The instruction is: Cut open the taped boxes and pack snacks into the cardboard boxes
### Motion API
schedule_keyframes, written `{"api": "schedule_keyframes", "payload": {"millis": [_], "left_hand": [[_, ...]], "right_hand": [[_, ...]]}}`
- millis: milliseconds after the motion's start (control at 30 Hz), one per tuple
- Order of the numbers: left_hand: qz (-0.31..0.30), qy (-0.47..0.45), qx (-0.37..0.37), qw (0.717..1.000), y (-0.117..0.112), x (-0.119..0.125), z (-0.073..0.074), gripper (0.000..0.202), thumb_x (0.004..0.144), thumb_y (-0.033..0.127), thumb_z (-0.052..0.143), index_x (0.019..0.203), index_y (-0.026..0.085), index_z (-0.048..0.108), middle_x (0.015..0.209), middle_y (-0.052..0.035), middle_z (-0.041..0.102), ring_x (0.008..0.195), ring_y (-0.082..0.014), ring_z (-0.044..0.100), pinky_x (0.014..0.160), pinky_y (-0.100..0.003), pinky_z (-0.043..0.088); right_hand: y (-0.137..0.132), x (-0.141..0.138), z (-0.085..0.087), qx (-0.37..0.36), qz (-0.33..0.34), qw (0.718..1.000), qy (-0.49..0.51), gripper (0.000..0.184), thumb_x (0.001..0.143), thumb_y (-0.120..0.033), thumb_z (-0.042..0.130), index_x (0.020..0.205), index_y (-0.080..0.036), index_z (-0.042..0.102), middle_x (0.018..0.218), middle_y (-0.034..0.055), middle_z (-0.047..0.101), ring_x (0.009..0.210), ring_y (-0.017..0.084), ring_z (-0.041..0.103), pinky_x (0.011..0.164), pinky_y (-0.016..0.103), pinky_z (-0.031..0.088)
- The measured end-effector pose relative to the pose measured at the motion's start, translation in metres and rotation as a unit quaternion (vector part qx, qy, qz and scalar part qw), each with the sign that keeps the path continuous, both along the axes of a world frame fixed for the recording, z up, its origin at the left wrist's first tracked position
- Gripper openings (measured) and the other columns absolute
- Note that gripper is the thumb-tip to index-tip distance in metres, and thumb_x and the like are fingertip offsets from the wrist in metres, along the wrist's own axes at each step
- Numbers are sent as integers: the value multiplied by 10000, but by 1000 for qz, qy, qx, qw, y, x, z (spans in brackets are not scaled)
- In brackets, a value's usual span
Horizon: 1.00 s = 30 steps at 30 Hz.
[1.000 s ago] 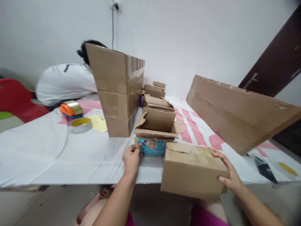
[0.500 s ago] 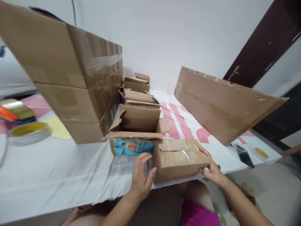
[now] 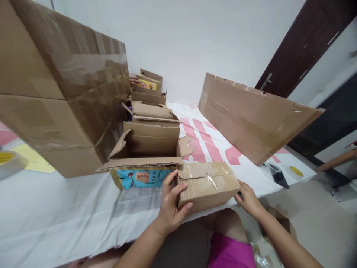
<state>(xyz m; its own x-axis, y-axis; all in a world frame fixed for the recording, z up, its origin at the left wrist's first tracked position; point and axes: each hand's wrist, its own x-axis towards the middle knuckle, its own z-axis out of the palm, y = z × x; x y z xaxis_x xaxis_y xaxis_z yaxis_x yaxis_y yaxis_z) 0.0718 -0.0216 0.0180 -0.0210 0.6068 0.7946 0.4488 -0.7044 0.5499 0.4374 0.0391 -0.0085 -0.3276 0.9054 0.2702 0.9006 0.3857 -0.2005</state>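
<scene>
A small taped cardboard box [image 3: 208,184] rests at the near edge of the white-covered table [image 3: 55,216]. My left hand [image 3: 170,206] grips its left end, fingers wrapped over the top edge. My right hand [image 3: 247,201] holds its right end. Just left of the box lies a blue printed packet [image 3: 142,178], partly under the flap of an open empty carton [image 3: 150,147].
A row of more open cartons [image 3: 149,100] runs back to the wall. A tall stack of taped boxes [image 3: 61,89] stands at left. A long flattened cardboard sheet [image 3: 251,111] leans at right. A tape roll [image 3: 7,162] lies far left, a dark cup [image 3: 277,174] far right.
The view swung right and closer. My left hand left the blue packet and took the box's left end. The box moved from over the table's edge onto the table.
</scene>
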Motion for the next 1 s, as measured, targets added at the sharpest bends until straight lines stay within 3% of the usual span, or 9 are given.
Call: {"api": "schedule_keyframes", "payload": {"millis": [200,300,400,533,667,867,1000], "left_hand": [[-10,-6,-6,1000,0,-1,-2,355,865,358,537,1197,259,459,1458,-134,263,1339,-342,335,1025,-560,368],[-13,-1,-7,1000,-2,-3,-1,351,863,355,541,1191,260,463,1459,-134,265,1345,-342,331,1024,-560,373],[-15,4,-4,1000,-3,-4,0,343,866,383,534,1181,265,469,1454,-128,277,1346,-344,329,1024,-567,373],[-10,4,0,1000,-3,-4,0,328,882,419,511,1170,265,479,1445,-124,275,1340,-334,328,1021,-559,380],[14,2,7,1000,-2,-2,-2,310,877,388,531,1160,268,492,1384,-112,316,1315,-313,355,1018,-528,398],[25,2,14,1000,-2,-1,-3,350,860,380,550,1187,274,489,1345,-111,337,1278,-316,389,1003,-526,412],[18,0,24,1000,-1,-1,-3,387,861,376,559,1223,264,480,1349,-122,335,1278,-323,381,1000,-532,411]], "right_hand": [[0,-1,-1,17,-19,1000,10,358,826,-214,479,1157,-192,614,1054,108,672,998,274,595,878,464,487],[4,0,5,26,-17,999,43,356,850,-239,435,1160,-179,600,1071,114,665,1025,265,599,906,463,491],[8,3,21,37,-49,993,98,375,909,-319,377,1204,-171,554,1068,113,667,980,237,633,874,430,518],[8,-3,57,55,-69,974,207,406,956,-409,339,1235,-166,506,819,46,673,667,171,644,652,330,553],[2,-23,97,89,3,970,228,397,945,-435,418,1252,-199,506,837,40,678,697,168,666,651,317,563],[-7,-70,144,114,188,972,87,292,949,-300,427,1211,-231,535,1012,79,702,863,192,681,760,336,566],[-7,-105,165,63,277,959,-3,325,955,-212,386,1261,-226,495,1126,87,671,999,189,647,831,338,547]]}}
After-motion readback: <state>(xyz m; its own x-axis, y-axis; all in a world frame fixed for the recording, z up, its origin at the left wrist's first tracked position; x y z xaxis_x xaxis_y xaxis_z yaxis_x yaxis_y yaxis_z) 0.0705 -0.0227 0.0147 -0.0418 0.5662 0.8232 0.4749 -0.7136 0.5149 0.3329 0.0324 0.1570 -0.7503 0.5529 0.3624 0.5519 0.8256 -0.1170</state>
